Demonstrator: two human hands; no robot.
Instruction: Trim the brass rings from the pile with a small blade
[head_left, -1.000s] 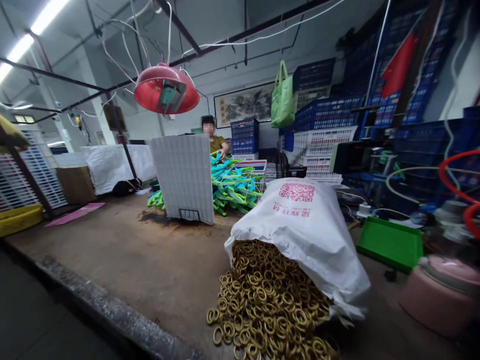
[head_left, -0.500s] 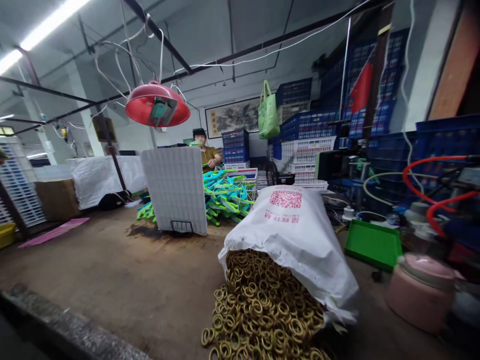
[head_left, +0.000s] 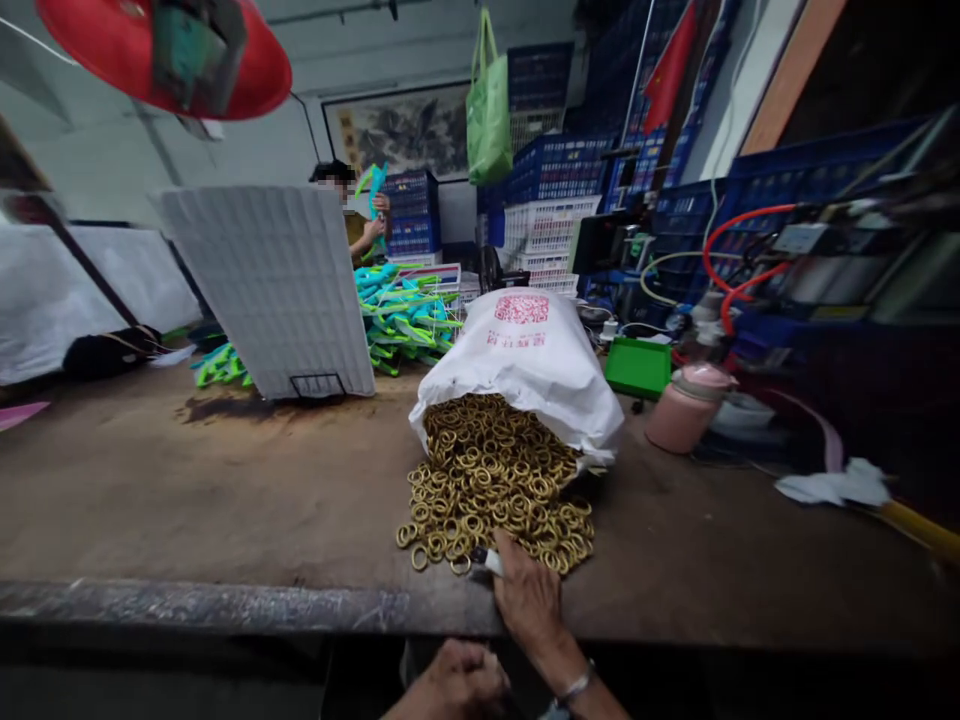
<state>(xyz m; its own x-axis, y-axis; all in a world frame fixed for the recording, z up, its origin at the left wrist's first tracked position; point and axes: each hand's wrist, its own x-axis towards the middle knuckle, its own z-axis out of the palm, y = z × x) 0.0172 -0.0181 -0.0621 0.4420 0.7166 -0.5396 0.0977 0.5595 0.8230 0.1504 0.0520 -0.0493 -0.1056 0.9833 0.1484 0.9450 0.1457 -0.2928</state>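
Note:
A heap of brass-coloured rings point(head_left: 495, 490) spills out of a white sack point(head_left: 525, 365) lying on the brown worktable point(head_left: 225, 500). My right hand point(head_left: 529, 600), a bracelet at its wrist, rests at the near edge of the heap. Its fingers are closed around a small white and black object point(head_left: 489, 561). My left hand point(head_left: 454, 685) is curled below the table's front edge, and whatever is inside it is hidden.
A white grid panel point(head_left: 274, 285) stands upright behind a pile of teal and green plastic parts point(head_left: 401, 315). A co-worker point(head_left: 360, 225) works behind that pile. A green tray point(head_left: 637, 367), a pink pot point(head_left: 684, 407), a white rag point(head_left: 829, 487) and hoses lie to the right. A red lamp point(head_left: 161, 50) hangs overhead.
The view has dropped and pulled back to the table's front edge. Both my hands have come into view, the right one at the rings.

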